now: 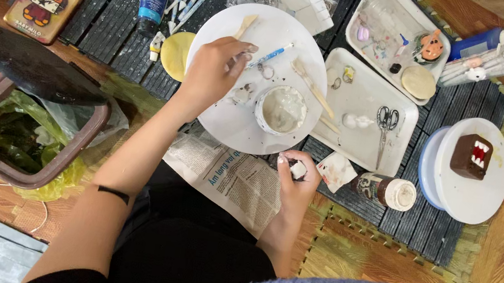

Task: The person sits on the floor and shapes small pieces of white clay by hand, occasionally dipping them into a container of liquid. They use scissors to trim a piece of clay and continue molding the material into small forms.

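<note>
The white round board (228, 125) is the landmark here, lying on dark slatted mats on the floor. On the board's right half stands a small cup (281, 109) of pale slip or paste, and a wooden stick (312, 88) lies just beyond the cup, over the board's right rim. The left hand (213, 70) hovers over the board's upper left, fingers curled and pressed together around something thin; what they pinch I cannot tell for sure, though a blue-handled tool (270, 55) lies just beside the fingertips. Below the board's lower right edge, over the newspaper (231, 178), the right hand (296, 178) pinches a small white clay piece (298, 170) between thumb and fingers. To do this well, I judge the piece should be held lightly so it does not deform, kept close to the cup, and the tool dipped sparingly, since excess paste would smear the small surface.
</note>
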